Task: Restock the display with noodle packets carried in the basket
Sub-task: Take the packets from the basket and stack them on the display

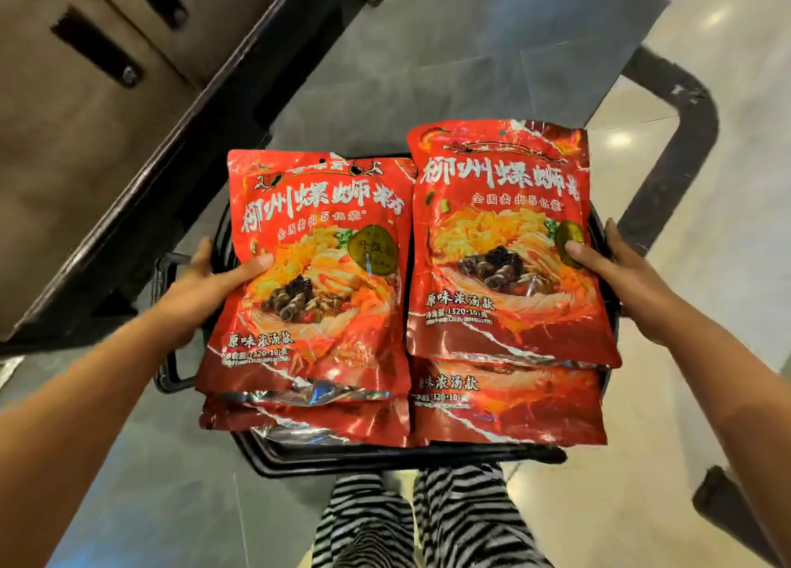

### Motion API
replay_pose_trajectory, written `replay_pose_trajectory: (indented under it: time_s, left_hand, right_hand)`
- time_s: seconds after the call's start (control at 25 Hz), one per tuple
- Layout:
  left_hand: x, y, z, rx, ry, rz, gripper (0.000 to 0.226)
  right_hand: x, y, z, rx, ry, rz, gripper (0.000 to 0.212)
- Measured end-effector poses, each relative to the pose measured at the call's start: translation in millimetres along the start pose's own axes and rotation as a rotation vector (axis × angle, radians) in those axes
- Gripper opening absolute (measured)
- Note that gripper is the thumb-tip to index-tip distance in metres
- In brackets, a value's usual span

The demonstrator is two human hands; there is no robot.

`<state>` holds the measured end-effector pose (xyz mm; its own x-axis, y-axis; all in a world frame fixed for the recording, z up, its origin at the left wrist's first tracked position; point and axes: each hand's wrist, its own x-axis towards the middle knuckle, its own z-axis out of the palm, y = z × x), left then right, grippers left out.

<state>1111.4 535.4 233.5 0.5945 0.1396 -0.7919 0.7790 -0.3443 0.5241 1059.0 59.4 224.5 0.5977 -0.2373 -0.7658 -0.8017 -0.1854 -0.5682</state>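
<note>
A black plastic basket [385, 456] sits low in front of me, piled with red noodle packets in two stacks. My left hand [214, 280] grips the left stack's top packet [316, 276] at its left edge, thumb on the front. On the other side my right hand [616, 267] grips the right stack's top packet [505, 246] at its right edge, thumb pressed on the front. More red packets [505, 405] lie beneath both. The basket's handle [171, 379] shows at the left.
A brown cabinet with a dark base [141, 173] runs along the left. A black curved frame [685, 117] stands on the pale tiled floor [428, 75] at the right. My striped trousers [428, 520] show below the basket.
</note>
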Motion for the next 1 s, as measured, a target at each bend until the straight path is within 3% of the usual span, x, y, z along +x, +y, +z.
replay_pose_trajectory:
  time_s: [0.2, 0.4, 0.52, 0.6, 0.76, 0.92, 1.0]
  left_hand:
    - [40, 106, 35, 0.046, 0.009, -0.027, 0.174]
    - [103, 206, 60, 0.025, -0.046, -0.038, 0.136]
    - [135, 270, 77, 0.049, -0.072, -0.016, 0.126]
    - [153, 320, 96, 0.071, -0.102, 0.004, 0.125]
    - [175, 416, 129, 0.099, -0.076, 0.031, 0.141]
    - [217, 508, 153, 0.151, -0.103, 0.058, 0.149]
    - [243, 554, 167, 0.17, -0.129, 0.076, 0.148]
  right_hand:
    - [53, -51, -58, 0.047, 0.047, -0.011, 0.131]
    - [103, -122, -116, 0.052, 0.113, 0.025, 0.131]
    - [125, -162, -147, 0.099, 0.145, 0.051, 0.132]
    - [143, -188, -173, 0.167, 0.161, 0.048, 0.127]
    - [181, -245, -223, 0.201, 0.155, -0.004, 0.137]
    - [234, -302, -263, 0.225, 0.217, 0.005, 0.093]
    - [259, -329, -284, 0.251, 0.258, 0.028, 0.096]
